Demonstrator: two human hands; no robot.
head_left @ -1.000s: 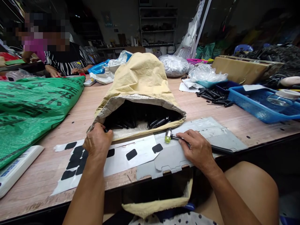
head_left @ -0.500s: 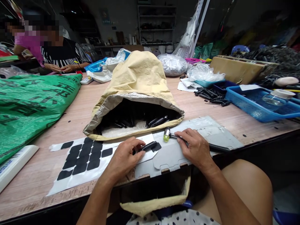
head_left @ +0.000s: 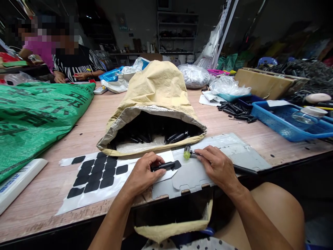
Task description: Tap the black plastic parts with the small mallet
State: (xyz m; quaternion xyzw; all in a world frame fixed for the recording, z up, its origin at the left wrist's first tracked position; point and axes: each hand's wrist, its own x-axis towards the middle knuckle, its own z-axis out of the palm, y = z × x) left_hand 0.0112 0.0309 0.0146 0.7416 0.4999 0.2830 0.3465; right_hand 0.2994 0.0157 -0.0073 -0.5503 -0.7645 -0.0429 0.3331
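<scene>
My left hand (head_left: 144, 173) pinches a small black cylindrical part (head_left: 163, 166) and holds it flat on the white sheet (head_left: 122, 184) near the table's front edge. That sheet carries several black rubbery pads (head_left: 97, 172). My right hand (head_left: 217, 166) grips a small hammer (head_left: 194, 153) with a yellow-green head, its black handle running out to the right; the head rests just right of the part on a grey flat panel (head_left: 234, 152). Behind both hands lies a tan paper sack (head_left: 156, 93), its mouth open toward me with several black parts inside.
A green woven sack (head_left: 36, 114) covers the table's left. A blue basket (head_left: 291, 121), loose black parts (head_left: 235, 110), a cardboard box (head_left: 267, 80) and plastic bags (head_left: 194, 74) sit at the right and back. Another person in a striped top (head_left: 75, 64) works at the far left.
My left hand left the sack's mouth at the left, came right with a black part, and now presses it on the sheet beside the hammer head. My right hand barely moved.
</scene>
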